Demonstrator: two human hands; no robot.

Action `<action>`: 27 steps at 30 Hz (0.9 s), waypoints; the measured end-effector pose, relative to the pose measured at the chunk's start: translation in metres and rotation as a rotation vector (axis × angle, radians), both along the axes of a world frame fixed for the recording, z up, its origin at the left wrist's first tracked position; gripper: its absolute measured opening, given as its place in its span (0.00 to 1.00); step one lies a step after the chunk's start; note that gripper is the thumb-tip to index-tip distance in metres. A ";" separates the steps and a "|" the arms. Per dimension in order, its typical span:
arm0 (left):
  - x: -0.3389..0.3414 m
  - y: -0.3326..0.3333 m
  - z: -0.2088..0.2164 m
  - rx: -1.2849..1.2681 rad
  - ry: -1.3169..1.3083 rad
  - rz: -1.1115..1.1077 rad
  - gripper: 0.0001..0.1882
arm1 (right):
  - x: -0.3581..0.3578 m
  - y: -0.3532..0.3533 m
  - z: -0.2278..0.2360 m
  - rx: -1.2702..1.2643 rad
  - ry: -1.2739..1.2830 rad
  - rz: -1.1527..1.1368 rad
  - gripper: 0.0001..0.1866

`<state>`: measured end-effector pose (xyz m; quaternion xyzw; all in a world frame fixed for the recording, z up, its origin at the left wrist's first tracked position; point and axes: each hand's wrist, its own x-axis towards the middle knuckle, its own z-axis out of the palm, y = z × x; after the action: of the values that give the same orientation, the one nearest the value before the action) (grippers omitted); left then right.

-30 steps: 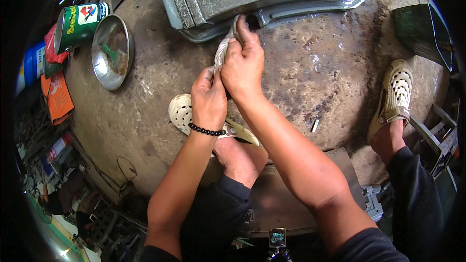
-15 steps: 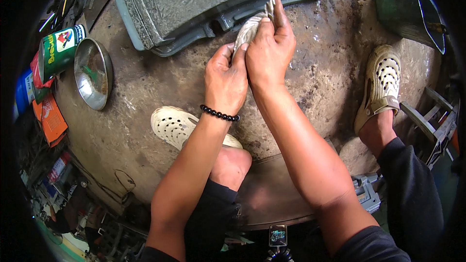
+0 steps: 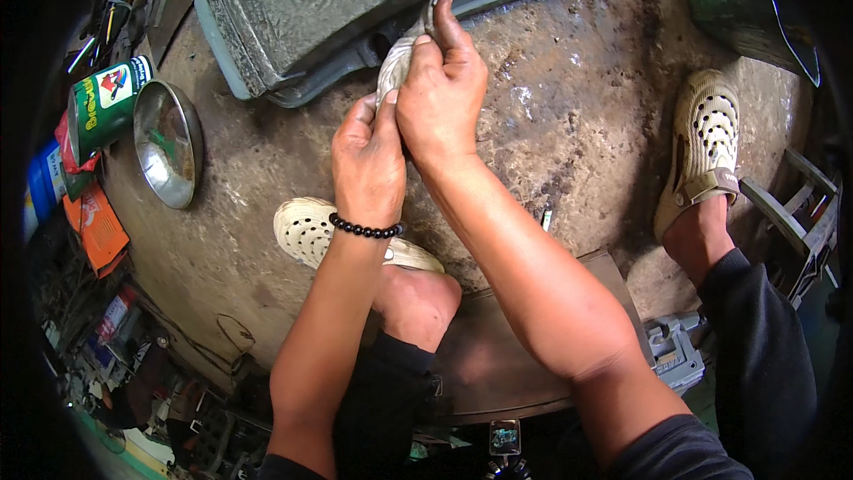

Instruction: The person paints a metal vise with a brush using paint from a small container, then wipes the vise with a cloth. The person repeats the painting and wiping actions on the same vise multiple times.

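Note:
A whitish-grey folded cloth [image 3: 397, 60] is gripped between both of my hands along the near edge of a large grey part [image 3: 338, 0] with a blue-grey flange. My left hand [image 3: 369, 156], wearing a black bead bracelet, pinches the cloth's lower end between thumb and fingers. Just above and to the right, my right hand [image 3: 442, 102] closes on its middle, thumb on top and one finger stretched along the upper end. That upper end lies against or just over the flange; contact is hard to tell. The right hand hides part of the cloth.
On the left are a round metal bowl [image 3: 149, 147], a green can [image 3: 105, 107] and an orange packet [image 3: 96, 227]. A green cut-open container [image 3: 742, 13] stands at the far right. My feet in cream clogs [image 3: 706, 129] rest on the stained floor, beside a low brown seat [image 3: 524, 356].
Both hands have moved left along the flange with the cloth between them, keeping the same hold. The whole view has shifted slightly.

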<state>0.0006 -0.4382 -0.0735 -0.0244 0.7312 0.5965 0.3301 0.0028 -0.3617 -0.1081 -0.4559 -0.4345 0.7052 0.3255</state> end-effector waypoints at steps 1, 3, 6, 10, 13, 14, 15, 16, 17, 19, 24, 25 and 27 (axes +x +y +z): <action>-0.001 -0.005 0.000 0.021 -0.002 0.004 0.13 | -0.001 -0.004 0.000 0.020 0.009 -0.006 0.22; -0.001 -0.014 0.001 0.018 0.009 -0.011 0.12 | -0.004 -0.011 0.002 0.049 0.018 -0.010 0.22; 0.002 -0.025 0.006 -0.116 0.015 -0.044 0.11 | 0.008 -0.017 0.005 0.153 -0.053 0.150 0.22; 0.009 -0.018 0.002 -0.018 -0.054 0.017 0.12 | 0.014 -0.017 0.008 0.037 -0.035 0.018 0.22; 0.011 -0.002 -0.001 -0.034 -0.003 -0.045 0.12 | 0.017 -0.002 0.008 0.034 -0.016 -0.060 0.22; 0.012 0.005 -0.002 0.019 -0.011 -0.024 0.12 | 0.017 0.005 0.007 0.029 0.006 -0.062 0.22; 0.011 0.011 -0.003 0.006 -0.022 -0.020 0.13 | 0.017 0.010 0.007 0.044 0.033 -0.067 0.22; 0.011 0.016 -0.003 0.009 -0.022 -0.020 0.13 | 0.015 0.014 0.007 0.064 0.087 -0.106 0.22; 0.010 0.021 -0.003 0.024 -0.027 -0.014 0.13 | 0.015 0.018 0.007 0.061 0.060 -0.105 0.22; 0.010 0.026 -0.002 0.025 -0.047 -0.011 0.13 | 0.017 0.024 0.007 0.096 0.020 -0.092 0.21; 0.006 0.031 -0.003 0.021 -0.059 -0.007 0.12 | 0.009 0.027 0.004 0.154 0.027 -0.129 0.19; 0.005 0.031 -0.003 0.025 -0.052 -0.005 0.12 | 0.006 0.027 0.003 0.159 0.052 -0.146 0.19; 0.002 0.031 -0.005 0.048 -0.057 0.017 0.12 | 0.004 0.027 0.001 0.191 0.047 -0.155 0.19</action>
<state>0.0030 -0.4070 -0.0786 -0.0397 0.7067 0.6158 0.3461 0.0069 -0.3350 -0.1069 -0.4382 -0.4554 0.6438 0.4313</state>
